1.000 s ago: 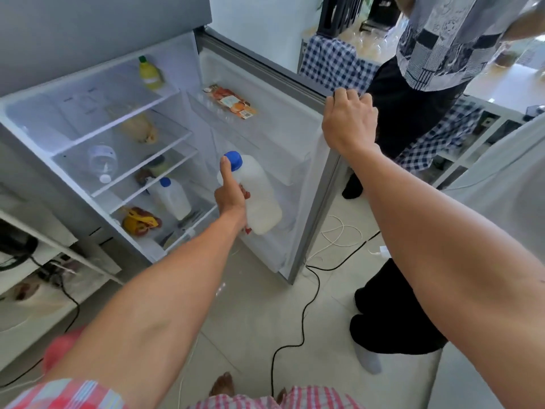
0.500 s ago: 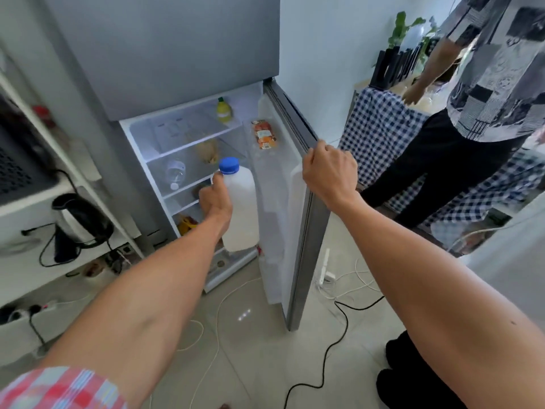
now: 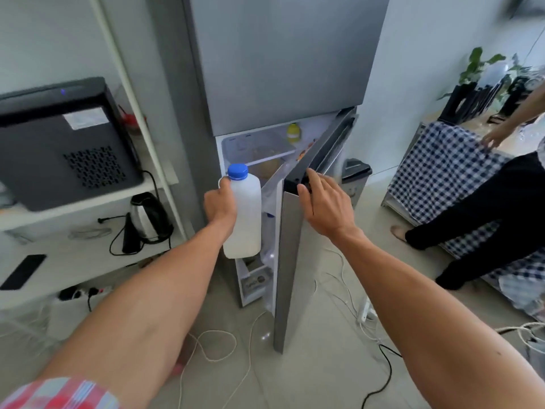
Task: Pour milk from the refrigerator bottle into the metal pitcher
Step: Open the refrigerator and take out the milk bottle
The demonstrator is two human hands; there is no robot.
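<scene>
the left hand [image 3: 219, 203] grips the milk bottle [image 3: 244, 214] by its handle side, fingers curled round it, and holds it upright in the air just in front of the refrigerator [image 3: 283, 84], outside the open lower compartment. the bottle is white with a blue cap [image 3: 237, 171] screwed on top. the right hand [image 3: 323, 206] rests on the top edge of the refrigerator door [image 3: 290, 261], fingers fairly straight and spread, holding nothing; the door stands partly open, at a narrow angle to the refrigerator. inside the refrigerator, on the top shelf, sits a small yellow bottle [image 3: 293, 132]. left of the refrigerator stands a white shelf unit [image 3: 88, 202] with a black appliance [image 3: 63, 143] on its upper level and an electric kettle [image 3: 149, 216] below. right of the refrigerator, another person [image 3: 472, 214] in dark trousers reaches toward a table under a blue checked cloth [image 3: 436, 169]. cables [image 3: 212, 346] lie on the floor in front of the refrigerator.
</scene>
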